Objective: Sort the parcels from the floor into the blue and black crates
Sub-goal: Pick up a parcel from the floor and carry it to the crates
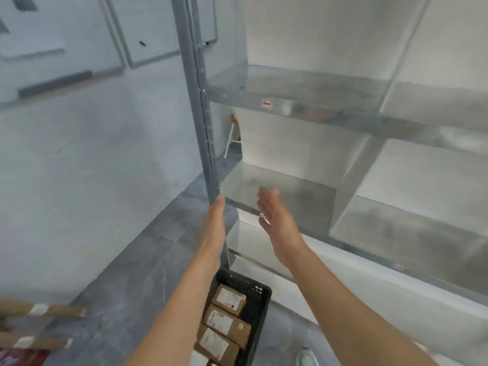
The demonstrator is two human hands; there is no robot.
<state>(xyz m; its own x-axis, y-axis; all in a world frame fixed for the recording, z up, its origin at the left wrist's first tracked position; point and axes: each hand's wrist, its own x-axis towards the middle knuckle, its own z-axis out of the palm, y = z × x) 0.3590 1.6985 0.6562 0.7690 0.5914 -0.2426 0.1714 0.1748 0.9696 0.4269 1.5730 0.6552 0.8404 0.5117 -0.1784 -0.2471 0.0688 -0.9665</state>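
Observation:
A black crate stands on the grey floor below my arms, with several brown cardboard parcels bearing white labels lying in it. My left hand is stretched forward, fingers straight, its tip at the grey upright post of the shelving, and holds nothing. My right hand is raised beside it, palm turned left, fingers straight and empty, in front of the lower shelf. No blue crate is in view.
A metal shelving unit with bare shelves fills the right side; its grey post rises at centre. More brown parcels lie on the floor at lower left. A white wall with whiteboards stands to the left. A shoe shows at the bottom.

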